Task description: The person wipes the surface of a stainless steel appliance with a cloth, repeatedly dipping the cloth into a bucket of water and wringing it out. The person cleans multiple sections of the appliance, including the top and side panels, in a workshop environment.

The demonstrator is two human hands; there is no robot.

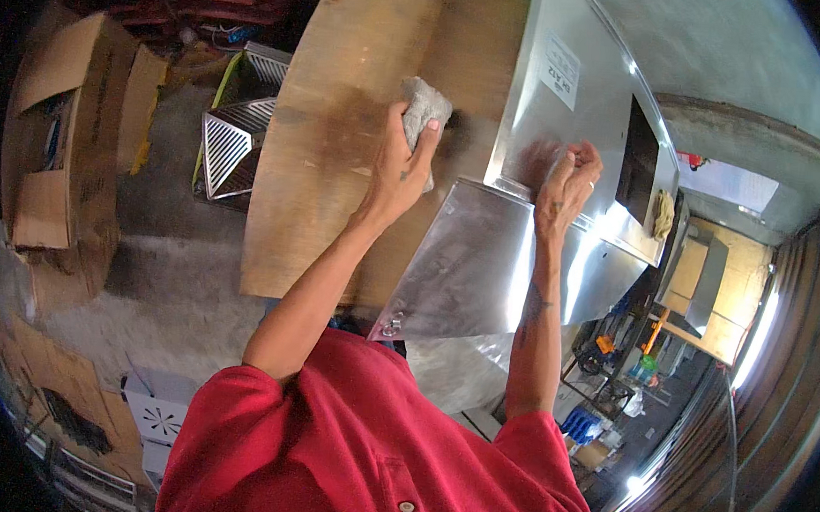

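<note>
A crumpled grey rag (425, 105) is gripped in my left hand (402, 166), raised over the wooden tabletop (330, 110). My right hand (564, 195) is by the shiny sheet-metal box (555, 105), its fingers curled together as in a pinch. Whatever those fingers hold, if anything, is too small to make out. The box carries a white label (560, 73) and has a dark rectangular opening. From its near side a bare metal panel (466, 259) extends past the table's front edge, with small metal rings (392, 324) at its lower corner.
To the left on the floor stand an open cardboard box (70, 141) and slatted metal filter panels (234, 147). A yellowish cloth (663, 215) hangs at the metal box's far right end. Shelving with assorted items (608, 390) and a corrugated shutter (789, 354) lie to the right.
</note>
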